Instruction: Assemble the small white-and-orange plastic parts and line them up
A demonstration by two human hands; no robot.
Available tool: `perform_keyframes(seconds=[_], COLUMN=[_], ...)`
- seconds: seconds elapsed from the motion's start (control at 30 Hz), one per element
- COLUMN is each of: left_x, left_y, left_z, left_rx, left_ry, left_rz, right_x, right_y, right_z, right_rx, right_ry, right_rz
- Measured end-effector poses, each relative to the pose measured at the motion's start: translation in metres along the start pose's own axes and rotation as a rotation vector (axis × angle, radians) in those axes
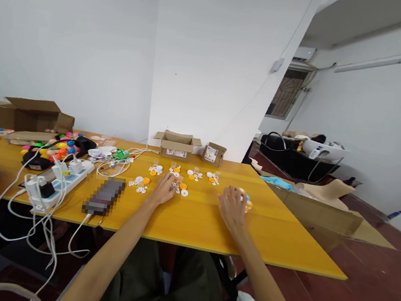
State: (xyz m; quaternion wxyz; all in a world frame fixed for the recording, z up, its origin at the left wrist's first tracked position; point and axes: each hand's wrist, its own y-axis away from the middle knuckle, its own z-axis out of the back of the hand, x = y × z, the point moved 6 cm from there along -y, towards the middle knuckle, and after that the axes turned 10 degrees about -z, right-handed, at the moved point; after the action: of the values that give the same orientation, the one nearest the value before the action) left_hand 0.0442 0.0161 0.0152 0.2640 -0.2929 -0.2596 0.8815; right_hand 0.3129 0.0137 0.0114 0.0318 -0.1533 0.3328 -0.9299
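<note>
My left hand [163, 190] reaches forward over the yellow tabletop, fingers partly stretched, with its fingertips at a small group of white and orange plastic gear-like discs [184, 193]. My right hand [232, 206] rests palm down farther right, fingers bent a little and apart. It partly covers another cluster of orange, white and blue discs [248, 204]. Both palms are hidden from above. Behind the hands, several small groups of white and orange discs [212, 179] lie in a row, some with clear cup-like pieces. One more group [139, 183] sits left of my left hand.
Two cardboard boxes, an open one [176, 147] and a smaller one [214, 154], stand against the wall. At left are a phone [105, 196] on a cable, a power strip [67, 186] with tangled white cords, and colourful balls [61, 150]. A large carton [311, 217] adjoins the table's right side.
</note>
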Motion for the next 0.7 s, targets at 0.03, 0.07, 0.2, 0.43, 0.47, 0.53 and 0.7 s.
perform_keyframes(seconds=[0.03,0.07,0.2,0.43,0.47,0.53,0.7], left_x=[-0.001,-0.001,0.0,0.008,0.008,0.007,0.0], left_y=[0.0,0.001,0.003,0.006,0.006,0.006,0.0], left_z=[-0.001,-0.001,-0.004,-0.016,-0.017,-0.019,-0.025], left_rx=[0.008,0.011,0.0,0.026,0.02,0.013,0.034], left_ry=[-0.001,-0.004,-0.033,-0.063,-0.065,-0.065,-0.06], left_rz=[-0.008,-0.017,-0.049,-0.08,-0.082,-0.079,-0.037], right_x=[-0.008,-0.015,-0.031,-0.037,-0.037,-0.038,-0.037], right_y=[0.003,0.007,0.018,0.024,0.026,0.029,0.038], right_z=[0.002,0.003,-0.001,-0.007,-0.008,-0.008,-0.01], right_rx=[-0.011,-0.02,-0.062,-0.122,-0.128,-0.137,-0.139], right_ry=[0.026,0.049,0.108,0.135,0.146,0.172,0.204], right_rz=[0.015,0.031,0.067,0.123,0.136,0.168,0.234])
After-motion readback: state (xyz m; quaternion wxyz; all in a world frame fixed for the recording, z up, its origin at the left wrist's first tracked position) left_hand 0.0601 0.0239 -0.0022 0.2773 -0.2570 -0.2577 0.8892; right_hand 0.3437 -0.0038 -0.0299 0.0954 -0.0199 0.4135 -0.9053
